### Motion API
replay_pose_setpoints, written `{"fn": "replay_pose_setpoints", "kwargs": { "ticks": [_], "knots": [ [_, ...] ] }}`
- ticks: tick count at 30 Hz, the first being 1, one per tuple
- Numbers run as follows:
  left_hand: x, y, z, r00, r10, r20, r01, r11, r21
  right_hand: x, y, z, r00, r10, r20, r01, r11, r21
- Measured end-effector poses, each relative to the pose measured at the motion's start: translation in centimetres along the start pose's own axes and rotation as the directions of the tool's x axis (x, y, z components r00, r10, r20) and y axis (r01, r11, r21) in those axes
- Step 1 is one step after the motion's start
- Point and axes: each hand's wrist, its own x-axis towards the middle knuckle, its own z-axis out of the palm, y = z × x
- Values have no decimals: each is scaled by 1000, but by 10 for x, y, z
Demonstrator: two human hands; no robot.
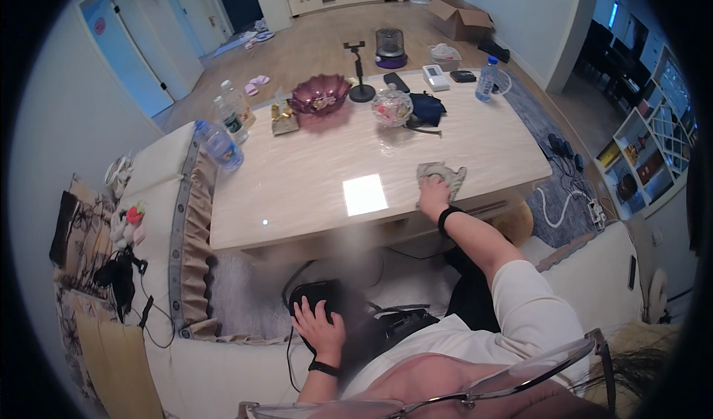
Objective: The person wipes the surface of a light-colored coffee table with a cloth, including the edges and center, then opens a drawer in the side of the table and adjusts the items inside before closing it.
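Observation:
A crumpled grey-beige cloth (445, 174) lies near the front edge of the glossy pale table (301, 185), towards its right side. My right hand (434, 197) grips the cloth from above, fingers bent over it and pressing it on the tabletop. My left hand (318, 325), with fingers spread and nothing held, rests on my black-clad knee (315, 296). A black band circles each wrist. To the left of the cloth, a bright square reflection shines on the tabletop.
Along the back stand a purple glass bowl (320, 98), a phone stand (361, 92), a lidded crystal jar (392, 107) and a blue-capped bottle (487, 79). Several bottles, including a large blue one (219, 145), crowd the left end. Cables and a power strip (596, 214) lie right.

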Motion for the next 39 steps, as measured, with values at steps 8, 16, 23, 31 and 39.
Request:
{"fn": "replay_pose_setpoints", "kwargs": {
  "ticks": [8, 16, 23, 31, 39],
  "knots": [
    [-14, -32, -3, 998, -5, -65, 2, 999, -42, -82, -165, -88, 924, -374, -82, 383, 901, 204],
    [-14, -41, -6, 996, -38, -77, 35, 999, -39, -100, -150, -134, 813, -497, -302, 579, 743, 337],
    [-17, -23, -2, 998, -18, -61, 15, 999, -41, -31, -41, -91, 973, -217, 78, 166, 893, 418],
    [-17, -25, -4, 1000, -12, -29, 11, 999, -34, 27, 149, -53, 925, 240, 294, -354, 824, 442],
    [-5, -10, -3, 1000, -4, 17, 5, 1000, -9, 10, 145, -33, 937, 348, -21, -336, 918, 212]
  ]
}}
